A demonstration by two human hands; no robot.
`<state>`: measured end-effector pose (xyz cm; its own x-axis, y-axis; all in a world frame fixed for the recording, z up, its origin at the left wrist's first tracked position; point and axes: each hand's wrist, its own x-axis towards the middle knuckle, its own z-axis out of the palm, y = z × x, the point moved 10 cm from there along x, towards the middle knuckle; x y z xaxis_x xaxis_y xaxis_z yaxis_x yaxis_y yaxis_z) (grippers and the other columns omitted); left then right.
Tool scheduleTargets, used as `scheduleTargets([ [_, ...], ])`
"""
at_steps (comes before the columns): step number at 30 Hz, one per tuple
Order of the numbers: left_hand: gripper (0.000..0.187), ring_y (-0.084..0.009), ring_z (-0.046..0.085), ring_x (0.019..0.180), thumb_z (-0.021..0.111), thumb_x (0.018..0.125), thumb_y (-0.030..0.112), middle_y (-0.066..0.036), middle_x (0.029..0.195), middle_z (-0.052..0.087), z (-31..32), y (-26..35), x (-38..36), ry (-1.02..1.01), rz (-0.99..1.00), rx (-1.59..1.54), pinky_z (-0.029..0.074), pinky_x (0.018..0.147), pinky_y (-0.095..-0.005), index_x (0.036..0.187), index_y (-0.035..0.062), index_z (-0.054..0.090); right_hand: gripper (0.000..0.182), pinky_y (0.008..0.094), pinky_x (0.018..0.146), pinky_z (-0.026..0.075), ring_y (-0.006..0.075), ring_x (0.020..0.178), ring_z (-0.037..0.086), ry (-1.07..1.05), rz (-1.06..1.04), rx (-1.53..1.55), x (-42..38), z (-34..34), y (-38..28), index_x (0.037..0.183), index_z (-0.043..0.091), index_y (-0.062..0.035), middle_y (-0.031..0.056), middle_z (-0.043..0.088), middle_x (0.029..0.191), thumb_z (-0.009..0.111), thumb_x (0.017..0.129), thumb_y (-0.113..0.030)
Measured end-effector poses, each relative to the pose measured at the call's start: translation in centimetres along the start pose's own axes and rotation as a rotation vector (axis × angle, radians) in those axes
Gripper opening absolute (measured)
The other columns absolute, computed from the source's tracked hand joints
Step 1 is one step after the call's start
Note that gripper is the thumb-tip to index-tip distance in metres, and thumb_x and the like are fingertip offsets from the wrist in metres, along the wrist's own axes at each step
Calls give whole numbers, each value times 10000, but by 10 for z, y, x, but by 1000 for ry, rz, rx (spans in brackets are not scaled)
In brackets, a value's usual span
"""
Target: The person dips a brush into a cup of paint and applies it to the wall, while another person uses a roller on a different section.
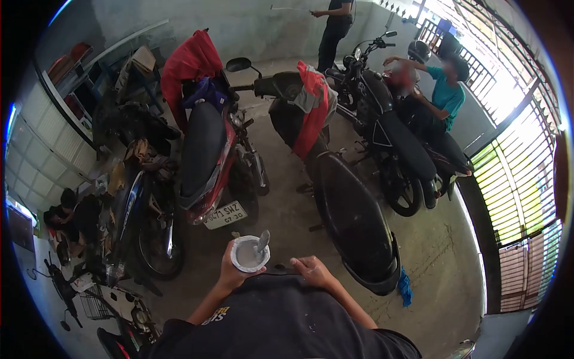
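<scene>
My left hand is wrapped around a white cup in front of my chest. Pale greyish liquid fills part of the cup, and a spoon leans in it with its handle over the right rim. Just right of the cup, my right hand is curled into a loose fist; nothing shows in it, and it is apart from the cup. Ahead of my hands stands a red motorcycle with a black seat and a white number plate.
A long-seated motorcycle draped with a red cloth stands close at right. Beyond it are a black motorcycle and a person in teal. Another person stands at the back. Several motorcycles and people crowd the left.
</scene>
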<state>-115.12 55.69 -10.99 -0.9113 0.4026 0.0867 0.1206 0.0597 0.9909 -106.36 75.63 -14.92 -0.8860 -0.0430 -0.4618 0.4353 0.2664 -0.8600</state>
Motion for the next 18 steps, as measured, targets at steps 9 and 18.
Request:
scheduleTargets([
  [9,804,-196,618,1106,969,595,195,-83,1195,621,8,-7,8,-7,-100,23,491,961,-342,1241,42,515,518,327,552,341,91,610,347,-152,-141,16,30,-21,-85,690,473,-12,-10,385,616,497,1050,-384],
  [18,825,-226,638,1080,983,568,252,-98,1161,636,-42,-7,51,56,-159,169,500,942,-357,1220,41,522,460,338,565,392,103,619,385,-252,-277,-138,101,-45,-151,860,622,49,56,439,610,533,1038,-366],
])
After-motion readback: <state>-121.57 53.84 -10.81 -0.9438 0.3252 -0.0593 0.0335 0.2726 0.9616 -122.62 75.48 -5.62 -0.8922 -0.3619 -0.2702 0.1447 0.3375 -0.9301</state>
